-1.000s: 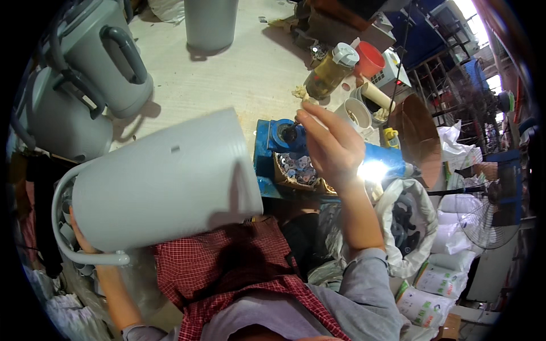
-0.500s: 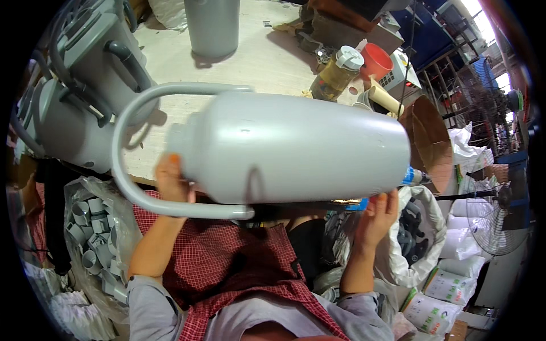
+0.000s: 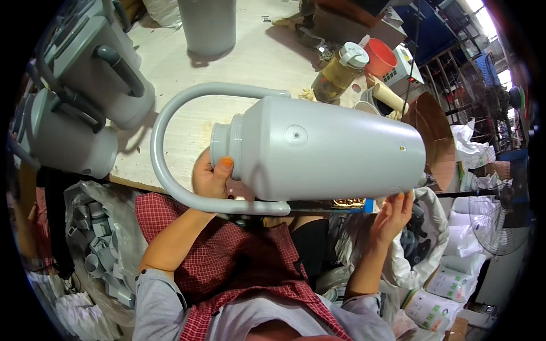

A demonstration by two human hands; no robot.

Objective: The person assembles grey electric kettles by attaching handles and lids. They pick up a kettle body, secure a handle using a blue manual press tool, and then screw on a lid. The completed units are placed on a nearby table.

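A large grey plastic jug body (image 3: 335,153) lies sideways in front of me, its threaded neck to the left and its base to the right. A curved grey bail handle (image 3: 157,139) arcs around the neck end. My left hand (image 3: 211,177) is wrapped round the neck, the thumb on top. At the lower edge of the base, my right hand (image 3: 392,220) presses its fingertips against the body, partly hidden behind it. A round boss with a small hole shows on the side facing me, and a smaller hole nearer the base.
Other grey jugs with dark handles (image 3: 108,85) crowd the left of the table (image 3: 267,62); a grey vessel (image 3: 207,25) stands at the back. A lidded bottle (image 3: 340,74) and red cup (image 3: 380,55) are right. Bags of grey parts (image 3: 96,244) and dark parts (image 3: 418,238) flank me.
The jug has moved slightly right and rolled, so the boss and small hole now face me. Both hands shifted right with it and still hold its ends.
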